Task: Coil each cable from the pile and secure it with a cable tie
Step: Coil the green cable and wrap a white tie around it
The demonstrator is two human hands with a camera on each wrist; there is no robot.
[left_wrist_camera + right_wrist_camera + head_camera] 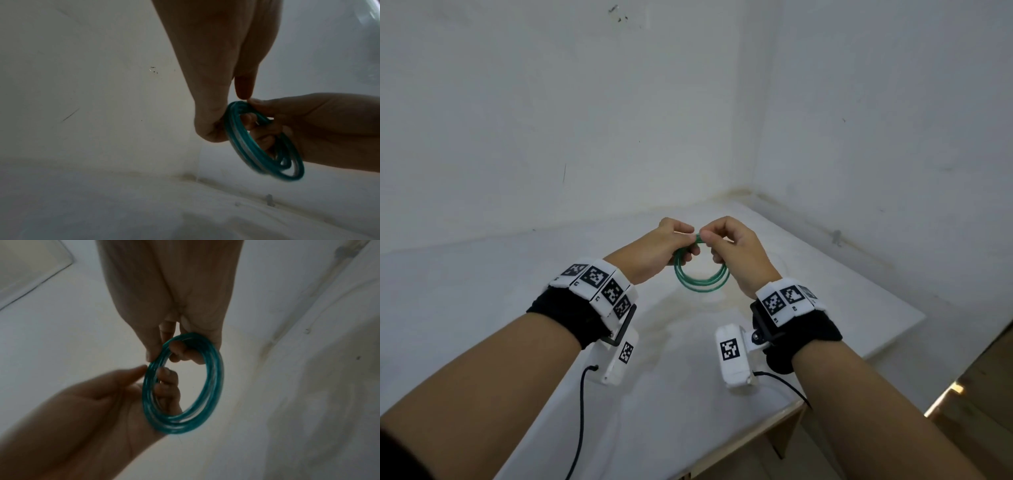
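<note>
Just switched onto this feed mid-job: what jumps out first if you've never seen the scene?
The green cable coil stands out, wound into several round loops and held up in the air above the white table. Both hands meet at its top: the left hand and the right hand each pinch the loops there. Marker-covered white wristbands sit on both wrists; no cable tie can be made out.

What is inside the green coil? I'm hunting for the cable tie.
Only fingers of both hands pass through the coil, with bare table beyond. No tie shows; the top is covered.
</note>
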